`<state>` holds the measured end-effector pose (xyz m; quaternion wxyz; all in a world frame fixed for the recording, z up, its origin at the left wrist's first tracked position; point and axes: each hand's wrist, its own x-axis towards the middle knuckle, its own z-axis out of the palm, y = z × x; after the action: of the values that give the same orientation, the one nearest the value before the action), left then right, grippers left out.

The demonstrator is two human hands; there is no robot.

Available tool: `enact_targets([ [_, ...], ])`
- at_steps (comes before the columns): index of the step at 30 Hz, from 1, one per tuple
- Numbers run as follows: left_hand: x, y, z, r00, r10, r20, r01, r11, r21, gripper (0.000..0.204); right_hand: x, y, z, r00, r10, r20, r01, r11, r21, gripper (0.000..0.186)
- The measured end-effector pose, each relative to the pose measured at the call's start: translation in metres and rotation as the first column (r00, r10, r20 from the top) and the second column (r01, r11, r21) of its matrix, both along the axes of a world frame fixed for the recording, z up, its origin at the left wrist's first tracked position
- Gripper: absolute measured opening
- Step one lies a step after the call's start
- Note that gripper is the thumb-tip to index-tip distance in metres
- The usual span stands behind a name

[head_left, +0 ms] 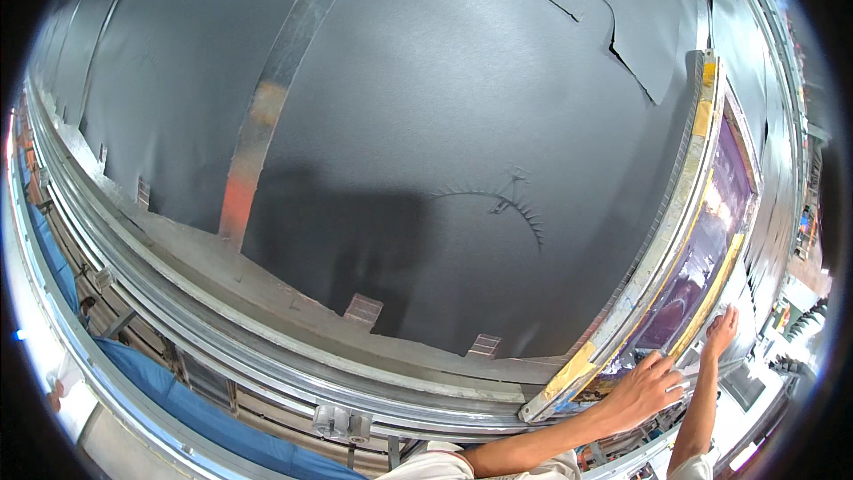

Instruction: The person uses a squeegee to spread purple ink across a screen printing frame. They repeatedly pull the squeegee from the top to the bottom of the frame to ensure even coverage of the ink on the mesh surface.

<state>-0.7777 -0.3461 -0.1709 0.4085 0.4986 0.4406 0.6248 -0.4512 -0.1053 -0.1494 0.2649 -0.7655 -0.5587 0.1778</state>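
A broad dark grey sheet (391, 107) covered most of the view, with dark cuts and lines on its far part and a broad shadow over its nearer part. Along its near edge ran a long metal rail (249, 329), bent into a curve by the lens, and below this, toward the lower left, stretched a length of blue cloth (178, 391). The long frame (680, 200) stood at the right side of the sheet, slanting from the upper right down to the rail, its near end beside the left hand; yellow tape (569, 372) covered parts of its border, and a shiny purple panel (689, 284) filled its inside. A narrow grey strip (267, 107) crossed the sheet farther left, stained orange and red toward its near end. A curved, spiky dark motif (498, 196) marked the middle of the sheet. The left hand (650, 384) was over the near end of the frame, fingers bent and slightly apart; whether they gripped anything could not be told. The right hand (723, 331) was at the frame's outer long side, fingers curled close together, and whether they pinched something could not be told either. Smallest were two striped rectangular patches (362, 312) at the sheet's near edge and a metal block (330, 421) on the rail's near side.
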Motion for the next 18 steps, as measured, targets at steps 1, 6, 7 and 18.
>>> enact_targets([
  [1,0.001,0.0,0.001,1.0,-0.005,-0.002,0.005,1.0,0.0,0.022,0.003,0.001,-0.001,1.0,-0.011,-0.009,0.011,1.0,-0.002,0.02],
  [6,-0.003,-0.001,-0.001,0.999,-0.032,-0.013,0.032,0.999,-0.016,0.021,0.011,0.002,-0.007,1.0,0.01,0.022,-0.011,1.0,0.008,0.019],
  [7,-0.005,-0.001,-0.002,0.999,-0.034,-0.029,0.034,0.999,-0.001,0.024,0.014,0.002,-0.007,1.0,0.011,0.028,-0.011,1.0,0.003,0.018],
  [18,0.002,-0.014,0.024,0.983,-0.048,-0.178,0.049,0.999,0.004,0.026,0.015,-0.015,0.016,0.997,0.038,-0.06,-0.039,0.999,-0.008,0.021],
])
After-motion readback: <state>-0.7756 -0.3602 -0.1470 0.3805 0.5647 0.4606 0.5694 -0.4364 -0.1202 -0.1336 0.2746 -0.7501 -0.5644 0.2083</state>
